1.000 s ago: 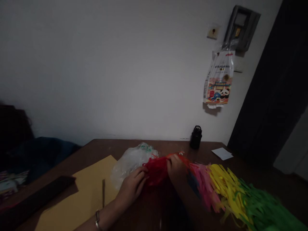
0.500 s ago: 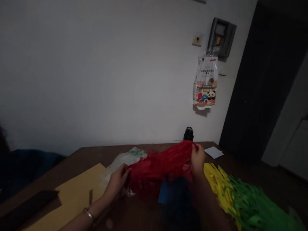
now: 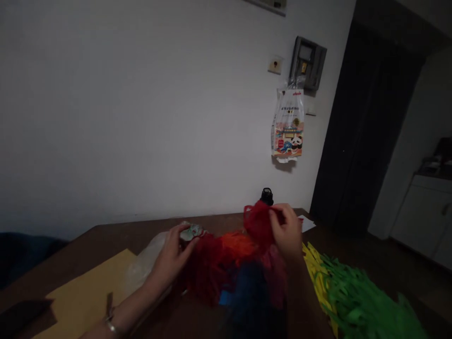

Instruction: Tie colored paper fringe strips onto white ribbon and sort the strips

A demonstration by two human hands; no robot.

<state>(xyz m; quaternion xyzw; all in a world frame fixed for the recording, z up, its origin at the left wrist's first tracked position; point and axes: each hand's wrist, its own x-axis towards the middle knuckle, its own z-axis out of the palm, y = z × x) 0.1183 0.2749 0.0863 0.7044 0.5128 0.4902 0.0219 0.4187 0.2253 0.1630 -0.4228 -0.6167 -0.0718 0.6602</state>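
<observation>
A long fringed paper garland lies across the dark wooden table [image 3: 116,235], with red [image 3: 212,263], orange, pink, blue, yellow [image 3: 316,270] and green [image 3: 356,301] sections. My right hand [image 3: 287,230] is closed on a bunch of the red fringe [image 3: 257,221], lifted above the table. My left hand [image 3: 173,254] rests on the left end of the red fringe, fingers curled against it beside a crumpled clear plastic bag [image 3: 148,263]. A bracelet shows on my left wrist.
A yellow sheet [image 3: 81,296] lies at the front left with a dark flat object [image 3: 21,313] beside it. A black bottle [image 3: 266,195] and a white slip [image 3: 305,223] sit near the wall. A printed bag [image 3: 287,125] hangs by a dark doorway.
My right hand has gathered the red fringe into a bunch and lifted it; the stretched red section has slackened into a heap. The view has swung right.
</observation>
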